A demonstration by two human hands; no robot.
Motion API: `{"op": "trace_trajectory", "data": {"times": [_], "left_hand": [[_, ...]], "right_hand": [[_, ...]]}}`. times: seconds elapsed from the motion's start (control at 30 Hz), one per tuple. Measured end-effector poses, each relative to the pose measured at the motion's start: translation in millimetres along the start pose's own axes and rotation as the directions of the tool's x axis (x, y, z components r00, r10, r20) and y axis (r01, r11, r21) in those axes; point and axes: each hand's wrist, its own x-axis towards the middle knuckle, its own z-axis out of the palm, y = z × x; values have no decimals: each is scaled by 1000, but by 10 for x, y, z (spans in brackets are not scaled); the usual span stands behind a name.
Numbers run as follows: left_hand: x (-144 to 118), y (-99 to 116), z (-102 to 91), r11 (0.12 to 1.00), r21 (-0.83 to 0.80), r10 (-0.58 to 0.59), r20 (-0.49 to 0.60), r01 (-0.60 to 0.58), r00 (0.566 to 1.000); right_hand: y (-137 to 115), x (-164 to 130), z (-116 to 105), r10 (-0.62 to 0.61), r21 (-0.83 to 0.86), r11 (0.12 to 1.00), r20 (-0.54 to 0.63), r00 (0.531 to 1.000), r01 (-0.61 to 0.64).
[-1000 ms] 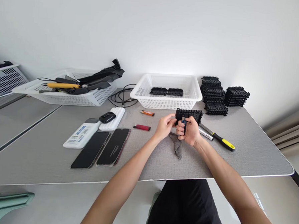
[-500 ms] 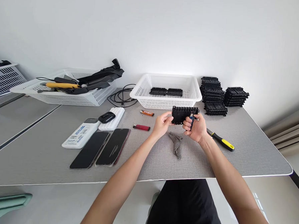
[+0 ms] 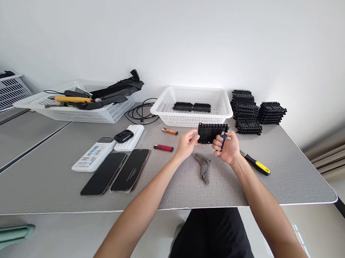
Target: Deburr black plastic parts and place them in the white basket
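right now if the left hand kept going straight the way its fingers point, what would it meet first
The left hand already touches the black plastic part at its left end. Pushing on toward the right, it would probably meet the right hand next, which holds a blue lighter; depth is unclear.

Left hand [image 3: 186,144] pinches the left end of a black ribbed plastic part [image 3: 211,132], held upright above the worktop [image 3: 288,177]. Right hand [image 3: 228,147] grips the part's right end together with a small blue lighter [image 3: 223,139]. Grey rag [image 3: 203,166] lies crumpled just below the hands. Yellow-handled tool [image 3: 255,165] lies right of the right hand. Red lighter [image 3: 163,147] and orange lighter [image 3: 169,131] lie to the left. White basket [image 3: 190,118] behind holds two black parts [image 3: 192,106]; stacks of black parts [image 3: 256,112] stand to its right. Two phones [image 3: 116,173] lie face up at left, beside a white remote [image 3: 92,156].
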Motion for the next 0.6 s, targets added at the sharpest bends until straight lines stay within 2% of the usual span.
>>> {"op": "trace_trajectory", "data": {"times": [0.3,0.5,0.6], "left_hand": [[-56,48,86,993,113,40,57,-47,998],[-63,-36,106,968,231,84,72,-99,994],[-62,-62,117,968,239,71,48,-80,996]], "right_hand": [[189,32,121,84,-103,992,43,996,-79],[266,50,143,115,-150,984,96,989,-99],[268,37,152,109,-183,979,125,986,-85]]}}
